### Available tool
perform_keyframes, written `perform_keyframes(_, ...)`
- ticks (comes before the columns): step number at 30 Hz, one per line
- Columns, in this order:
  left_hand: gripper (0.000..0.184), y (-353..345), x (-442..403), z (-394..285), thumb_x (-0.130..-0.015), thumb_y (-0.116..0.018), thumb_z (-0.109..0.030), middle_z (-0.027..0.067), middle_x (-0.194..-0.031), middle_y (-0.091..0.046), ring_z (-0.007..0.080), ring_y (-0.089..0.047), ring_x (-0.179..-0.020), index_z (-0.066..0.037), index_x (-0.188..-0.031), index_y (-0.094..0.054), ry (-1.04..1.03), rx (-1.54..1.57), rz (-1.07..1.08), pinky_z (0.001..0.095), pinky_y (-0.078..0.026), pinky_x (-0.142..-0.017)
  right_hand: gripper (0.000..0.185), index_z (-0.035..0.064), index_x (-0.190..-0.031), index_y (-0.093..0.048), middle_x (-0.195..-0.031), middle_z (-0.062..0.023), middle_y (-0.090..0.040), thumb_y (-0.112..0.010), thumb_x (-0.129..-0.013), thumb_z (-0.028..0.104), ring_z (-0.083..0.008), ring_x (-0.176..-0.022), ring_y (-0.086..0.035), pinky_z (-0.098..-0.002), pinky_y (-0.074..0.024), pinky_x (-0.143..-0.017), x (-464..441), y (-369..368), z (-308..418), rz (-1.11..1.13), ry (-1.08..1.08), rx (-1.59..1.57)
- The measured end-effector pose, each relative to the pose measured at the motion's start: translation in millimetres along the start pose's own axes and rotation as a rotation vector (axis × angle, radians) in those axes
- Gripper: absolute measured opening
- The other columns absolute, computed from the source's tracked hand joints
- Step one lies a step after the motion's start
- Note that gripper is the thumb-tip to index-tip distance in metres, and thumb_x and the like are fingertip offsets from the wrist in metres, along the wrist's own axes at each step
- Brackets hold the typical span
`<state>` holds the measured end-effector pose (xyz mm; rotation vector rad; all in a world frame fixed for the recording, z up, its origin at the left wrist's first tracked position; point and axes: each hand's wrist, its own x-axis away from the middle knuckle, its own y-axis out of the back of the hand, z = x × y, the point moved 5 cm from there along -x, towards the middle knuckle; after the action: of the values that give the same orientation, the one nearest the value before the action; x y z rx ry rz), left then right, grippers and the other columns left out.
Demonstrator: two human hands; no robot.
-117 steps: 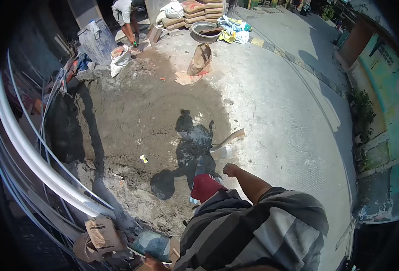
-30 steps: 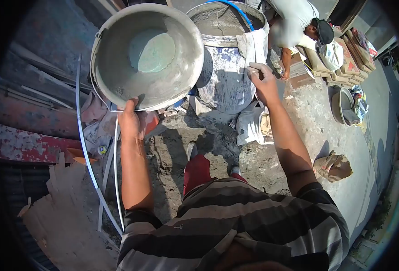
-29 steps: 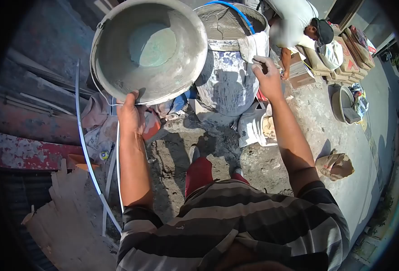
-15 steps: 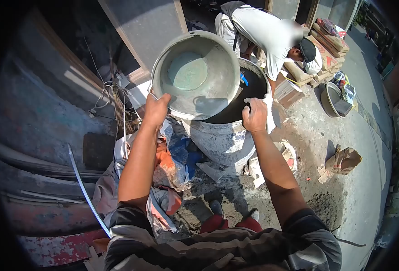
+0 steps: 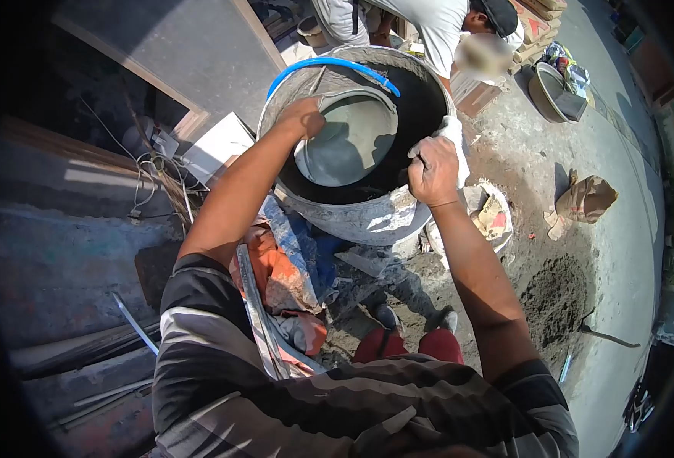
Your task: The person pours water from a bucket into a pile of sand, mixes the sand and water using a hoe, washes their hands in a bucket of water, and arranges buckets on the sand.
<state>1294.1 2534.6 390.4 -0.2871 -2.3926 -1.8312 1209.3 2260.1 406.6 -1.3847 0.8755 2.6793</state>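
My left hand (image 5: pixel 303 119) is closed on the edge of a grey, cement-stained bucket (image 5: pixel 352 141), which is tilted inside the mouth of a large drum (image 5: pixel 364 221). The bucket's pale inside faces me; whether any liquid is in it, I cannot tell. Curled over the drum's right rim is my right hand (image 5: pixel 434 169), beside a white cloth or sack (image 5: pixel 453 137) that hangs there. A blue hose (image 5: pixel 329 62) arches over the far rim and ends inside the drum. Shadow hides the drum's contents.
A co-worker in a white shirt (image 5: pixel 421 27) bends behind the drum. To the right stand a basin (image 5: pixel 543 93), a torn paper bag (image 5: pixel 587 198) and a sand pile (image 5: pixel 558 294). Orange and blue sacking (image 5: pixel 276 267) lies by my left side, near loose cables (image 5: pixel 154 172).
My left hand has lowered the bucket from above the drum into its mouth. My right hand stays at the right rim. The view has shifted, and more of the blue hose now shows.
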Motion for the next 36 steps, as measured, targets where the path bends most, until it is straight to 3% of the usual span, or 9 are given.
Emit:
perform_keyframes(2,0.037,-18.1,-14.3,-18.1,-0.076,-0.057,-0.019,0.0249,-0.1,-0.064,0.036,-0.061,-0.099,-0.007,-0.11,-0.062,-0.185,-0.006,0.103,0.0432,-0.049,-0.083,0.006,0.007,-0.067,-0.052,-0.066,-0.0105,-0.053,-0.05,-0.065,0.012,-0.032,-0.064,-0.05,-0.0405,-0.0408,-0.066,0.3,-0.2,0.4,0.0,0.032,0.028)
perform_keyframes(10,0.039,-147.5,-83.7,-32.2,-0.085,-0.052,-0.016,0.0218,-0.126,-0.055,0.0343,-0.059,-0.11,-0.01,-0.123,-0.058,-0.015,-0.282,0.314,0.044,-0.051,-0.087,0.005,0.008,-0.067,-0.053,-0.065,-0.0088,-0.053,-0.051,-0.062,0.009,-0.0304,-0.062,-0.05,-0.0391,-0.0408,-0.066,-1.6,-0.7,-2.7,0.05,-0.023,0.029)
perform_keyframes(16,0.045,-224.9,-120.7,-5.9,-0.092,-0.044,-0.016,0.0261,-0.139,-0.037,0.0374,-0.056,-0.113,-0.014,-0.137,-0.043,0.011,-0.159,0.186,0.0446,-0.05,-0.087,0.012,0.0084,-0.068,-0.054,-0.065,-0.007,-0.053,-0.053,-0.057,0.013,-0.0285,-0.061,-0.05,-0.038,-0.0405,-0.065,1.9,-0.4,-6.9,0.082,-0.041,0.018)
perform_keyframes(20,0.041,-246.1,-111.6,-10.5,-0.094,-0.039,-0.022,0.0226,-0.127,-0.052,0.0364,-0.058,-0.108,-0.012,-0.134,-0.047,-0.006,-0.069,0.209,0.0434,-0.049,-0.088,0.013,0.0082,-0.068,-0.054,-0.064,-0.0067,-0.053,-0.053,-0.056,0.013,-0.0272,-0.061,-0.049,-0.0371,-0.0401,-0.064,0.7,-1.2,-8.9,0.074,-0.018,0.0)
perform_keyframes(21,0.039,-280.7,-124.8,9.7,-0.094,-0.037,-0.022,0.0208,-0.116,-0.059,0.0362,-0.06,-0.106,-0.012,-0.129,-0.051,0.215,0.232,0.186,0.0438,-0.049,-0.087,0.014,0.0083,-0.068,-0.054,-0.065,-0.0058,-0.054,-0.053,-0.055,0.013,-0.0266,-0.061,-0.049,-0.0367,-0.04,-0.064,2.1,-2.6,-10.5,0.075,-0.009,0.012)
perform_keyframes(24,0.037,-311.1,-127.9,3.6,-0.093,-0.038,-0.021,0.02,-0.112,-0.061,0.0359,-0.059,-0.106,-0.013,-0.126,-0.053,-0.016,0.018,0.106,0.0447,-0.049,-0.088,0.015,0.0085,-0.068,-0.054,-0.066,-0.0053,-0.055,-0.053,-0.054,0.013,-0.0263,-0.061,-0.05,-0.0365,-0.0399,-0.065,3.5,-4.2,-11.5,0.058,0.002,0.014)
perform_keyframes(32,0.028,-300.1,-109.7,5.9,-0.09,-0.041,-0.019,0.0177,-0.11,-0.063,0.0352,-0.061,-0.103,-0.013,-0.112,-0.058,0.308,0.056,-0.034,0.0456,-0.049,-0.087,0.016,0.0087,-0.068,-0.054,-0.066,-0.0058,-0.054,-0.053,-0.053,0.013,-0.027,-0.062,-0.049,-0.0365,-0.0398,-0.065,-0.1,-3.1,-11.4,0.085,-0.006,0.03)
perform_keyframes(35,0.046,-267.8,-104.9,-1.0,-0.077,-0.063,-0.02,0.0171,-0.108,-0.062,0.0355,-0.06,-0.105,-0.01,-0.121,-0.053,0.327,0.22,0.027,0.0419,-0.048,-0.087,0.016,0.0091,-0.069,-0.054,-0.066,-0.0069,-0.053,-0.054,-0.054,0.013,-0.0284,-0.063,-0.049,-0.0376,-0.0403,-0.066,2.9,-5.4,-12.1,0.098,-0.021,0.007)
perform_keyframes(36,0.04,-279.4,-117.7,-8.0,-0.075,-0.064,-0.02,0.0162,-0.103,-0.063,0.0347,-0.061,-0.1,-0.008,-0.113,-0.057,-0.048,-0.006,0.291,0.0414,-0.049,-0.084,0.016,0.0091,-0.069,-0.054,-0.066,-0.0069,-0.053,-0.054,-0.054,0.013,-0.0284,-0.063,-0.049,-0.0376,-0.0403,-0.066,4.2,-5.2,-9.4,0.091,-0.023,0.0)
